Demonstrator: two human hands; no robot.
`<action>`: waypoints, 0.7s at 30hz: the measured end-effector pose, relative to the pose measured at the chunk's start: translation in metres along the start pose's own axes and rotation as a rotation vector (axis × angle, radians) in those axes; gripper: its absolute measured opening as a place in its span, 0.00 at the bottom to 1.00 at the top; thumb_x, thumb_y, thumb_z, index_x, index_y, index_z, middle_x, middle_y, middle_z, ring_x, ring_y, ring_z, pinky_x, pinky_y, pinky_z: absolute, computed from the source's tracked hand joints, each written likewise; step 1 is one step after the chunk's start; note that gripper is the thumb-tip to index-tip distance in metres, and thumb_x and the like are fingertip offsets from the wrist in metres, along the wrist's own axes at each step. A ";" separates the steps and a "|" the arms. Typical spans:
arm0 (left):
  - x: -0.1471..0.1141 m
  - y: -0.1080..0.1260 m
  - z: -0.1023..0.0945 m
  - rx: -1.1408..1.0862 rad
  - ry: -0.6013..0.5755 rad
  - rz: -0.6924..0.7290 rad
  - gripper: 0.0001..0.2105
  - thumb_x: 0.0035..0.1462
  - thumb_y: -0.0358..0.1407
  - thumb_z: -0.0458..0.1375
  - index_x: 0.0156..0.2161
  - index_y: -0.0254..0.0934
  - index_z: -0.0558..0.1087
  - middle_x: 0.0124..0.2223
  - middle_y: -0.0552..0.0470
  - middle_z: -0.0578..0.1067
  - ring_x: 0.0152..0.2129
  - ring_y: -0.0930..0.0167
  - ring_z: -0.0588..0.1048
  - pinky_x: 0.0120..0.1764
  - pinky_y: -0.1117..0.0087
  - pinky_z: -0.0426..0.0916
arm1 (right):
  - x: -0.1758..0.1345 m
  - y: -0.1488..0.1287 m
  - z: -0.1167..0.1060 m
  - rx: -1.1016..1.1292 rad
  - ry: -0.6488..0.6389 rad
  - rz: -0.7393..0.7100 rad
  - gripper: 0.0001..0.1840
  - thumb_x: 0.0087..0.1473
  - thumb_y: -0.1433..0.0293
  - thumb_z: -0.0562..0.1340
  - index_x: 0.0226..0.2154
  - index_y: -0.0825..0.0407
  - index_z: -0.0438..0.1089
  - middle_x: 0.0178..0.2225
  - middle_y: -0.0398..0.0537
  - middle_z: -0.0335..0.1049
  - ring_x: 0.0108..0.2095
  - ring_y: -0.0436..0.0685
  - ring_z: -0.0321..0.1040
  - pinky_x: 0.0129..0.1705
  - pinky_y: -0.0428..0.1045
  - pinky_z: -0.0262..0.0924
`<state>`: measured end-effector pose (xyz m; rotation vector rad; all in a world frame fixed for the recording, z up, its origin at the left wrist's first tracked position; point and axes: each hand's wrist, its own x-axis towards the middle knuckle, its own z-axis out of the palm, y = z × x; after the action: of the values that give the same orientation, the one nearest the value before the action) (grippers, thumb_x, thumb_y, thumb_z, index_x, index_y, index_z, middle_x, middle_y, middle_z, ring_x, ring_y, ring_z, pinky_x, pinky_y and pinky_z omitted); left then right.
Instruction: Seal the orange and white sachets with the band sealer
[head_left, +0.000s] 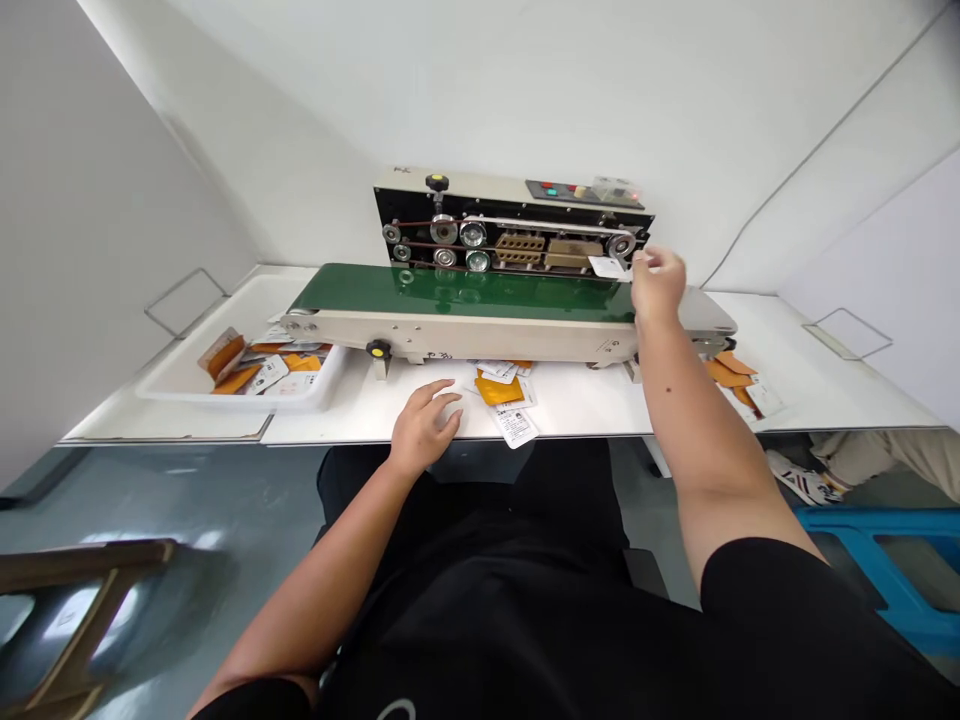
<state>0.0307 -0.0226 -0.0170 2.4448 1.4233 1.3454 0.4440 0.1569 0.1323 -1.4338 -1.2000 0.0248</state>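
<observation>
A continuous band sealer (pixel 517 215) with a green conveyor belt (pixel 480 290) stands against the wall. My right hand (pixel 658 285) is at its right end, fingers closed in a pinch at the edge of a small white packet (pixel 607 267). The packet's left part lies at the sealer's rollers and heating blocks. My left hand (pixel 424 428) rests at the table's front edge, fingers apart and nothing in it. Just right of it lies a loose pile of orange and white packets (pixel 501 390), partly hidden under the conveyor.
A white plastic bin (pixel 300 400) with several packets stands on the left. More orange packets (pixel 731 378) lie on the right of the white table (pixel 825 385). Wire handles stick out on both sides. A blue stool (pixel 885 520) and another person's shoe (pixel 802 480) are at lower right.
</observation>
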 end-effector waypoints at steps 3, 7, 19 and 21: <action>0.001 0.002 -0.001 -0.012 -0.061 -0.016 0.12 0.67 0.38 0.61 0.54 0.42 0.77 0.60 0.45 0.78 0.57 0.59 0.77 0.61 0.52 0.73 | -0.090 -0.008 -0.017 -0.030 -0.046 -0.383 0.20 0.70 0.57 0.57 0.52 0.51 0.76 0.44 0.54 0.73 0.45 0.61 0.72 0.54 0.61 0.69; 0.003 0.005 0.000 -0.001 -0.135 -0.032 0.15 0.66 0.40 0.62 0.55 0.42 0.77 0.61 0.46 0.78 0.58 0.58 0.76 0.63 0.52 0.71 | -0.225 -0.015 -0.036 -0.007 -0.867 -0.879 0.29 0.60 0.51 0.69 0.60 0.43 0.76 0.59 0.54 0.74 0.60 0.70 0.68 0.63 0.67 0.64; 0.002 0.003 -0.003 -0.013 -0.123 -0.053 0.13 0.66 0.40 0.61 0.53 0.42 0.78 0.61 0.45 0.78 0.58 0.58 0.76 0.62 0.51 0.71 | -0.270 -0.001 -0.051 0.158 -0.598 -0.434 0.16 0.69 0.64 0.58 0.43 0.39 0.83 0.40 0.51 0.82 0.40 0.63 0.79 0.43 0.61 0.77; 0.003 0.002 -0.004 -0.003 -0.117 -0.038 0.12 0.66 0.40 0.61 0.53 0.42 0.78 0.60 0.45 0.78 0.58 0.57 0.76 0.62 0.51 0.72 | -0.248 -0.008 -0.059 0.113 -0.646 -0.460 0.16 0.69 0.64 0.58 0.40 0.41 0.83 0.35 0.51 0.80 0.36 0.62 0.78 0.39 0.58 0.75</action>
<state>0.0304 -0.0232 -0.0119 2.4371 1.4318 1.1747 0.3601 -0.0489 0.0070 -1.0438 -2.0034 0.2486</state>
